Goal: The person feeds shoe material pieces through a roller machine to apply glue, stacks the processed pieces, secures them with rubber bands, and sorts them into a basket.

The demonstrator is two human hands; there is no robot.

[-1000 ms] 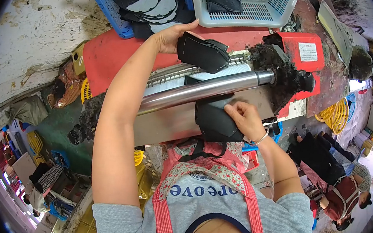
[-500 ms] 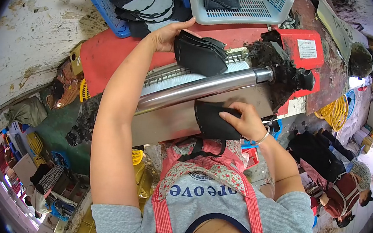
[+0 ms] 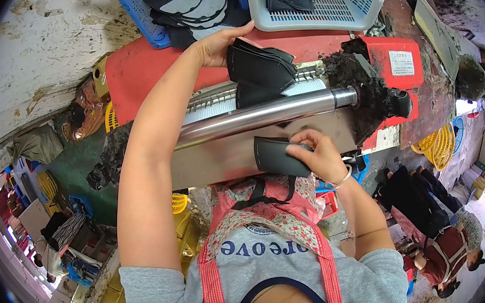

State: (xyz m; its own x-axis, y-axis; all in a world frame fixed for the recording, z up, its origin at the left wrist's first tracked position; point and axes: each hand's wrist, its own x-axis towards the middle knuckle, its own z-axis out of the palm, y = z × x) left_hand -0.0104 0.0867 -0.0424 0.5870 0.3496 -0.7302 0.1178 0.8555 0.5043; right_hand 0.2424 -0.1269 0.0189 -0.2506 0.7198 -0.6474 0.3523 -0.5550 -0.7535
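Observation:
My left hand (image 3: 216,48) is closed on a stack of black pieces (image 3: 260,64) above the far side of a shiny metal roller (image 3: 270,114). Beneath that stack, another black piece (image 3: 251,95) lies against the ribbed white strip (image 3: 205,111) behind the roller. On the near side, my right hand (image 3: 319,156) pinches a black piece (image 3: 277,156) between thumb and fingers, over the smooth metal plate (image 3: 209,163). This piece is curved, with small pale marks along its left edge.
Beyond the red machine top (image 3: 144,73) are a blue basket (image 3: 133,7) with black and grey pieces and a pale basket (image 3: 320,28) holding black pieces. Dark, fluffy grime coats the roller's right mount (image 3: 363,99). Other people (image 3: 450,256) are at the far right.
A black piece now shows behind the roller, under the stack. The piece in my right hand looks narrower and more curved than before. My left hand has barely moved since half a second ago.

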